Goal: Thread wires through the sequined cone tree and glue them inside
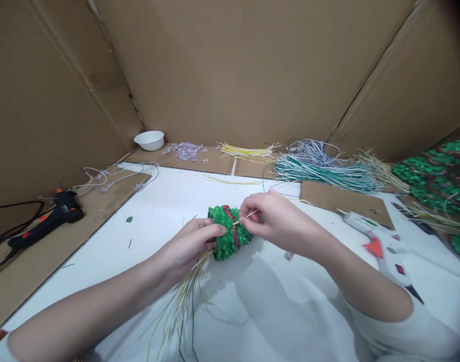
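Observation:
A bumpy, glittery green piece (224, 241) with a shiny red band (235, 234) around it is held over the white tabletop. My left hand (202, 234) grips its left side, thumb on top. A bundle of long yellow, white and green strands (188, 286) trails down from beneath that side. My right hand (260, 213) is at the upper right of the green piece, thumb and fingers pinched on a thin pale strand (239, 221) whose tip meets the piece near the red band. The far side of the piece is hidden.
A black glue gun (60, 216) lies at left, a white glue gun (384, 249) at right. Along the back are a white bowl (150, 141), clear purple bits (186, 150), yellow strands (248, 150) and green strands (328, 173). Green glittery pieces (437, 176) stand far right. Cardboard walls (245, 70) enclose the table.

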Demonstrator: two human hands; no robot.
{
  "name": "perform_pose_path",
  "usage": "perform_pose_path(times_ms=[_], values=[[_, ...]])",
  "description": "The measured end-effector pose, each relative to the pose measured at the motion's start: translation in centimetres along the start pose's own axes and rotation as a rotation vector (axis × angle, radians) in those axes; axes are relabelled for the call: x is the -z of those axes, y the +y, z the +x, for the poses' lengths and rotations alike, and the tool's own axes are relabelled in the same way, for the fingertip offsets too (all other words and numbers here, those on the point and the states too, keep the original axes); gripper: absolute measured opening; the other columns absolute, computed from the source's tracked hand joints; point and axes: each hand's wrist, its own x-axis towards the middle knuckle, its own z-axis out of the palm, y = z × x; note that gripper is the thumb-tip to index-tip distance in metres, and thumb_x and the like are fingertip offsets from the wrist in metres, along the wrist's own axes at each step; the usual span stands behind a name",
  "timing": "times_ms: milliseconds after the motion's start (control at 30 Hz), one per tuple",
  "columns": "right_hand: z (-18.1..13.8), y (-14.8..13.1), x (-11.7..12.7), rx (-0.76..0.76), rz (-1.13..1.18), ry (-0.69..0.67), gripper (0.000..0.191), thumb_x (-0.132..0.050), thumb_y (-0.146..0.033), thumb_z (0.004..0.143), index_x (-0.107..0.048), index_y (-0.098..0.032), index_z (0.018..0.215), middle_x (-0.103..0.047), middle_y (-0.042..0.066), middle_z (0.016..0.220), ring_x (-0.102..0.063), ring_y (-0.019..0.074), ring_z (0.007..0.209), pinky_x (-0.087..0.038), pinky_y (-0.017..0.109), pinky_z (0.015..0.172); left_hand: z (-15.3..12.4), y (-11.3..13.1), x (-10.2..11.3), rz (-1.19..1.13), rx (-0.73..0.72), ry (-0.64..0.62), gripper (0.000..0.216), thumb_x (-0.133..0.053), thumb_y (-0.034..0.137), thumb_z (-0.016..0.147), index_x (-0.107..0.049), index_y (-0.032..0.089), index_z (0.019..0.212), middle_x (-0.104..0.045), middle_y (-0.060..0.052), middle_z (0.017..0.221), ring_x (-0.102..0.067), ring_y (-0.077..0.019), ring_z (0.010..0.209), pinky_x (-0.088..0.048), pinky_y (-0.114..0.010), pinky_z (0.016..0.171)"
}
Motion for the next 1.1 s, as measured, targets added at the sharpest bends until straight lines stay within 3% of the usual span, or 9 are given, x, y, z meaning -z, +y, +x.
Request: perform_pose_path(times_ms=[233, 500, 867, 1000, 1100], values=[[0.4, 0.6, -0.9, 0.042, -0.036, -0.028, 0.015, -0.050, -0.013, 0.077, -0.056, -0.018, 0.064, -0.054, -0.007, 0.056, -0.039, 0.0071, 0.053, -0.030, 0.026, 0.074, 0.2, 0.2, -0.1, -0.011, -0.022, -0.027, 0.013, -0.067, 0.026, 0.073, -0.067, 0.013, 0.068, -0.067, -0.002, 0.066, -0.057, -0.0115, 0.065, -0.042, -0.024, 0.067], [0.7, 0.7, -1.5, 0.018, -0.059, 0.019, 0.014, -0.051, -0.012, 0.076, -0.056, -0.016, 0.064, -0.055, -0.005, 0.059, -0.041, 0.0076, 0.055, -0.029, 0.026, 0.074, 0.3, 0.1, 0.2, -0.107, -0.033, -0.106, 0.025, -0.061, 0.030, 0.081, -0.070, 0.010, 0.091, -0.072, -0.012, 0.091, -0.064, -0.0182, 0.083, -0.044, -0.029, 0.083], [0.7, 0.4, -1.7, 0.018, -0.053, 0.086, 0.016, -0.056, -0.020, 0.082, -0.061, -0.019, 0.067, -0.059, -0.002, 0.069, -0.046, 0.0107, 0.064, -0.028, 0.025, 0.067, 0.6, -0.7, 0.5, -0.198, -0.077, -0.087, 0.028, -0.054, 0.026, 0.086, -0.067, 0.008, 0.102, -0.071, -0.014, 0.099, -0.065, -0.0225, 0.093, -0.047, -0.033, 0.087], [0.4, 0.0, -2.1, -0.030, -0.068, 0.144, 0.002, -0.059, -0.019, 0.081, -0.058, -0.019, 0.080, -0.058, -0.001, 0.069, -0.046, 0.0124, 0.066, -0.027, 0.023, 0.061, 0.5, -1.0, 0.4, -0.219, -0.111, -0.138, 0.028, -0.055, 0.028, 0.086, -0.068, 0.009, 0.101, -0.070, -0.014, 0.101, -0.064, -0.0227, 0.096, -0.046, -0.034, 0.090], [0.3, -0.1, -2.2, -0.057, -0.019, 0.143, 0.007, -0.058, -0.017, 0.081, -0.051, -0.019, 0.083, -0.055, -0.003, 0.066, -0.044, 0.0108, 0.060, -0.026, 0.022, 0.057, 0.5, -1.0, 0.2, -0.232, -0.118, -0.151, 0.028, -0.055, 0.029, 0.086, -0.069, 0.009, 0.099, -0.071, -0.014, 0.101, -0.064, -0.0232, 0.097, -0.045, -0.034, 0.091]])
